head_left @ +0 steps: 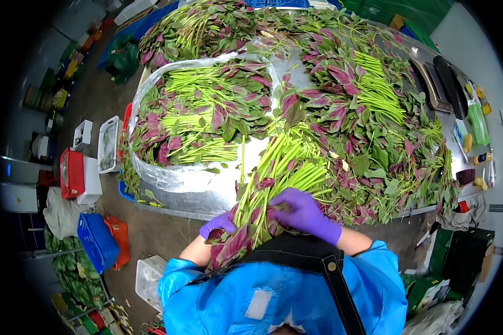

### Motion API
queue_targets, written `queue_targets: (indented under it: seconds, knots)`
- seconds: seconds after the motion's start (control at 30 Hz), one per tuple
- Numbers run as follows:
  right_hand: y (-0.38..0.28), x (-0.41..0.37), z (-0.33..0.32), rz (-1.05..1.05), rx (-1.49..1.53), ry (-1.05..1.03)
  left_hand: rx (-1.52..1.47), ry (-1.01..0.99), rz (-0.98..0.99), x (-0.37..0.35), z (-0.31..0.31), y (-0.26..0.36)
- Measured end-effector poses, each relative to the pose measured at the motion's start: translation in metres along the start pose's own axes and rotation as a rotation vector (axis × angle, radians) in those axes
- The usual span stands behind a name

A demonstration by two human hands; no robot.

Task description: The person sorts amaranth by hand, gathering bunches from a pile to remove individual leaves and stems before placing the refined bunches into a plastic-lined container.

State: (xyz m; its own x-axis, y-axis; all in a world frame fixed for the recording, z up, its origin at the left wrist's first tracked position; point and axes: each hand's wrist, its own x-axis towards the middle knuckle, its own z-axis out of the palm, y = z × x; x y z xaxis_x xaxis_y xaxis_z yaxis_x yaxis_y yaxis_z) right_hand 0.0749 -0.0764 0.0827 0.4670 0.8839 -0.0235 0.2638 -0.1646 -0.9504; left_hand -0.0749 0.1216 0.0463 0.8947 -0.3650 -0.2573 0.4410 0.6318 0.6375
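Observation:
A bunch of red-and-green amaranth (262, 192) is held close to my body, its pale stems pointing away and its purple leaves toward my apron. My left hand (220, 224), in a purple glove, is closed around the left side of the leafy end, its fingers partly hidden by leaves. On the right side of the same bunch, my right hand (303, 213), also gloved in purple, has bent fingers closed on the leaves. Beyond the bunch, a clear plastic bag (179, 177) lies spread open with laid amaranth bundles (201, 120) on it.
Loose amaranth (374, 151) covers the right of the metal table (201, 204), and another heap (198, 30) lies at the back left. A scale-like device (435, 84) stands at the right edge. Blue (98, 240) and red crates (71, 173) sit on the floor at left.

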Motion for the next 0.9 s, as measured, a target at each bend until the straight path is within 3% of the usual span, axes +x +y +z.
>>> queue_targets:
  seconds: [0.03, 0.1, 0.17, 0.23, 0.33, 0.47, 0.57, 0.6, 0.67, 0.73, 0.8, 0.9]
  knots:
    - [0.007, 0.008, -0.010, 0.001, 0.163, 0.093, -0.002, 0.002, 0.002, 0.000, 0.001, -0.001]
    - [0.038, 0.021, -0.038, 0.174, 0.084, 0.321, 0.003, 0.001, 0.008, -0.001, 0.001, 0.000]
    - [0.088, 0.037, -0.075, 0.191, -0.152, 0.671, 0.004, -0.002, 0.010, -0.001, 0.003, 0.000]
    - [0.110, 0.034, -0.110, 0.128, -0.296, 0.847, 0.005, -0.003, 0.009, -0.002, 0.002, -0.001]
    - [0.091, 0.017, -0.118, 0.132, -0.460, 0.608, 0.006, -0.005, 0.008, -0.001, 0.003, -0.003]
    - [0.000, 0.012, -0.082, 0.047, -0.261, 0.274, 0.022, -0.023, -0.001, 0.003, 0.008, 0.008]
    - [-0.009, 0.022, -0.062, 0.238, -0.133, 0.143, 0.047, -0.035, -0.012, 0.006, 0.011, 0.016]
    - [-0.002, 0.025, -0.059, 0.184, -0.038, 0.159, 0.053, -0.040, -0.013, 0.006, 0.006, 0.013]
    - [0.041, 0.030, -0.080, 0.254, 0.483, 0.208, 0.056, -0.112, -0.134, 0.005, -0.010, 0.005]
    - [0.048, 0.029, -0.118, 0.326, 0.673, 0.660, 0.075, -0.117, -0.136, 0.004, -0.006, 0.008]
    - [0.044, 0.021, -0.132, 0.257, 0.476, 0.793, 0.121, -0.066, -0.132, 0.004, -0.001, 0.013]
    - [-0.005, 0.017, -0.104, 0.256, 0.121, 0.437, 0.178, -0.075, -0.161, 0.007, -0.001, 0.014]
